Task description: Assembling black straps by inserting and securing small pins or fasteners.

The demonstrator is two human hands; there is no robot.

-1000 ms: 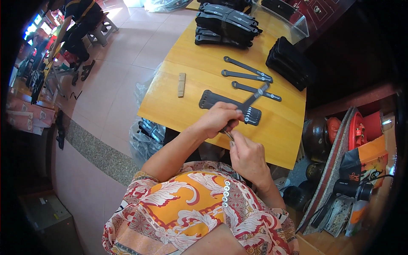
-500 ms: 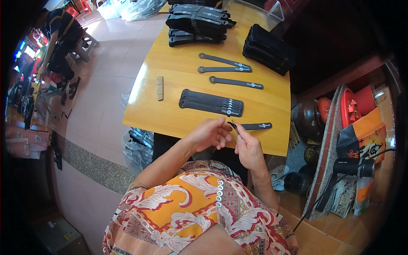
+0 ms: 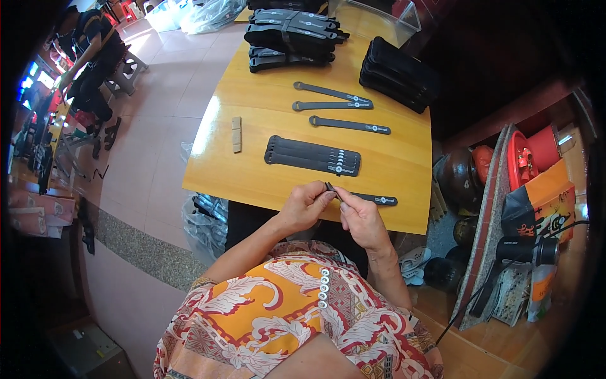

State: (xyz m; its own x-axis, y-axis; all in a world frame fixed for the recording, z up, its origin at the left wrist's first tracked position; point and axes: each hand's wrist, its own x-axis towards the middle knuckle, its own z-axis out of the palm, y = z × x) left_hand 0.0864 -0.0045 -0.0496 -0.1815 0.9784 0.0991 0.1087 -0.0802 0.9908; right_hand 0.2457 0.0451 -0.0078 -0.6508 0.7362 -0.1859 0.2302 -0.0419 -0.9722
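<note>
Okay, from my remote seat, biggest first: the wooden table [image 3: 391,164] fills the view from centre up to 12 o'clock, its near edge just above the hands. At 12 o'clock on it I see a heap of black straps [image 3: 290,35], bundled and stacked; at 1 o'clock a second black stack [image 3: 398,72] near the table's right edge. Centre of the table: a flat pile of straps [image 3: 312,155], laid side by side, rounded ends to 9 o'clock. Just above that, toward 12, three single straps [image 3: 334,107] lie apart from each other, roughly parallel. At 10 o'clock of the flat pile, a small tan block [image 3: 237,134] lies alone near the left edge.

Now the hands, both at the near edge, roughly 6 o'clock of the flat pile. The left hand [image 3: 304,205] is curled, fingertips pinching the near end of a single black strap [image 3: 372,199]. The right hand [image 3: 360,218] sits just beside it at 4 o'clock, thumb and forefinger also pinching that same end. The two hands almost touch at the pinch. The strap runs from the pinch out toward 3 o'clock, its far part lying flat on the table, to the right of both hands and below the flat pile, apart from it. I cannot tell whether the pinched end is folded; too small.
</note>
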